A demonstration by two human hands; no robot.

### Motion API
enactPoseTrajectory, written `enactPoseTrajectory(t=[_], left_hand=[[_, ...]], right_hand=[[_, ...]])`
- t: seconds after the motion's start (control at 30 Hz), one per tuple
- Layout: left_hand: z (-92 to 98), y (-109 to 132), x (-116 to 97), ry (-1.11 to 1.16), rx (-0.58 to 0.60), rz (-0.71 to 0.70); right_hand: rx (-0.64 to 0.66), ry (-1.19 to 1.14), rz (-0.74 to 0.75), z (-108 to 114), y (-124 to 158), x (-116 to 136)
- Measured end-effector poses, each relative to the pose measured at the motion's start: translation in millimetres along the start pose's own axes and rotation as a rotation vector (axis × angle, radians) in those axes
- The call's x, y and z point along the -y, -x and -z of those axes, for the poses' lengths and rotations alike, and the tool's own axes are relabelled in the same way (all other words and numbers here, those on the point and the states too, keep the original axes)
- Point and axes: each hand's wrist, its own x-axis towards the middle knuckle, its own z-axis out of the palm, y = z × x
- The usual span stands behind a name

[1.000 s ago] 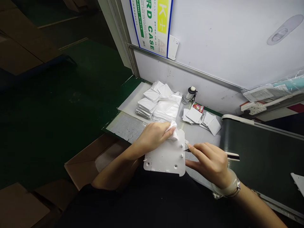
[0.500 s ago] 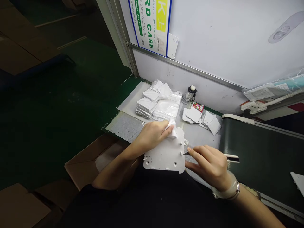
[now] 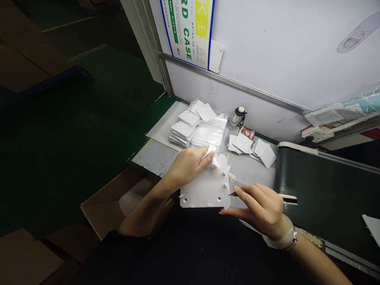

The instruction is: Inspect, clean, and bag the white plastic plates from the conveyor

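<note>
A flat white plastic plate with small pegs and two screw holes lies in front of my body. My left hand grips its far edge, with a crumpled white cloth bunched between the fingers and the plate. In my right hand is a knife with a pale handle, its dark tip close to the plate's right edge. The right thumb touches the plate's near right corner.
Stacks of white plates and clear plastic bags lie on the table beyond. More plates sit near a small bottle. A dark green conveyor belt runs at the right; an open cardboard box stands at lower left.
The plate and my left hand have shifted slightly away from my body. The knife tip has gone from a peg to the plate's right edge, and my right thumb has moved to the near corner.
</note>
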Motion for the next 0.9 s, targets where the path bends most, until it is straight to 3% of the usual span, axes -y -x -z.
enactPoseTrajectory(t=[0.9], left_hand=[[0.2, -5.2, 1.2, -0.011, -0.042, 0.004]], right_hand=[[-0.048, 0.003, -0.040, -0.9, -0.5, 1.2]])
